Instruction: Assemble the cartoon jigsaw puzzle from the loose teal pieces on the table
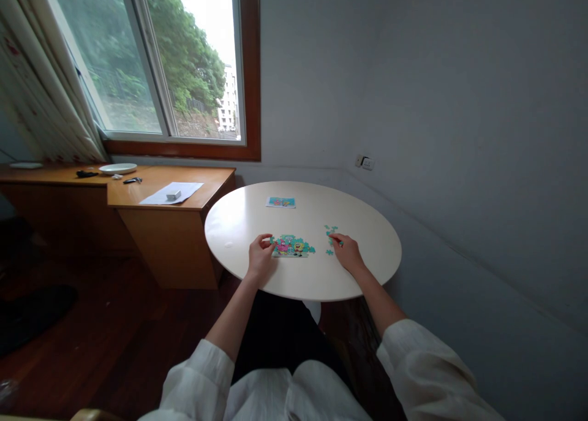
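A partly joined cartoon jigsaw puzzle (294,247) lies on the round white table (257,219). My left hand (260,257) rests at the puzzle's left edge, fingers curled and pinched against it. My right hand (346,252) sits to the right, its fingertips pinched on a small teal puzzle piece among a few loose teal pieces (329,231). A small picture card (280,202) lies farther back on the table.
A wooden desk (151,200) stands left of the table under the window, carrying a sheet of paper with a small box (173,193), a white plate (118,168) and small dark items. Grey walls close in behind and to the right, with a socket (366,162).
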The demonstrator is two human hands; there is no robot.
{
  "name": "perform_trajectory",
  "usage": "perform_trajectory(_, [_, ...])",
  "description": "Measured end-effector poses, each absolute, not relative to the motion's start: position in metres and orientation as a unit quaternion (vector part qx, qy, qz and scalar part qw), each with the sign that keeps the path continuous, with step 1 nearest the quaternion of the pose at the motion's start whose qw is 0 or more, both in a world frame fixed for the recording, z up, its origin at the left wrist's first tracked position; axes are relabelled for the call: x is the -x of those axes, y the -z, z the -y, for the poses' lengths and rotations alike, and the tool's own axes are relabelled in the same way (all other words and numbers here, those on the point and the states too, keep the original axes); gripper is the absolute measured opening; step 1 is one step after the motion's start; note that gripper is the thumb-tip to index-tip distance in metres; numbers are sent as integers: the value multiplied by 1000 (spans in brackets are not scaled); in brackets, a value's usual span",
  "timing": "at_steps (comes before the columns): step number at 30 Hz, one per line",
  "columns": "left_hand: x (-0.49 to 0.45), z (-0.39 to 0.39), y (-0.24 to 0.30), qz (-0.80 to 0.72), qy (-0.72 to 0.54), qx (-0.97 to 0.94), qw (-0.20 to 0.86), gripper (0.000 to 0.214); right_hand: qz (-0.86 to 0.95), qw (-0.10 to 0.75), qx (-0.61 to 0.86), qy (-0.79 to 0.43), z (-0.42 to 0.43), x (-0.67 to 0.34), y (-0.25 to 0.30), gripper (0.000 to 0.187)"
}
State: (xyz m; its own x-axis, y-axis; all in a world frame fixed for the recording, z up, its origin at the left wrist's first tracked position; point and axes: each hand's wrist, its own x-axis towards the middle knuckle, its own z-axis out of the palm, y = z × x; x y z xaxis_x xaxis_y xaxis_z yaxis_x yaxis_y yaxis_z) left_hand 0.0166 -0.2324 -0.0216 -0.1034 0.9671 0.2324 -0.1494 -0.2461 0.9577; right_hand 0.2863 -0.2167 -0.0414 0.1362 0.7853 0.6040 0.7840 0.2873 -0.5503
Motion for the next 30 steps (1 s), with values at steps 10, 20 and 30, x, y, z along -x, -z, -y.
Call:
perform_trajectory(10, [-17, 232, 22, -411, -624, -486, 454, 34, 659, 461, 595, 8, 215, -287, 44, 24])
perform_trajectory(20, [-18, 235, 19, -415, -619, -483, 460, 32, 660, 455, 598, 9, 217, -286, 41, 24])
perform_trajectory(30, [-18, 235, 18, -415, -616, -486, 460, 32, 658, 451, 603, 1, 218, -286, 40, 24])
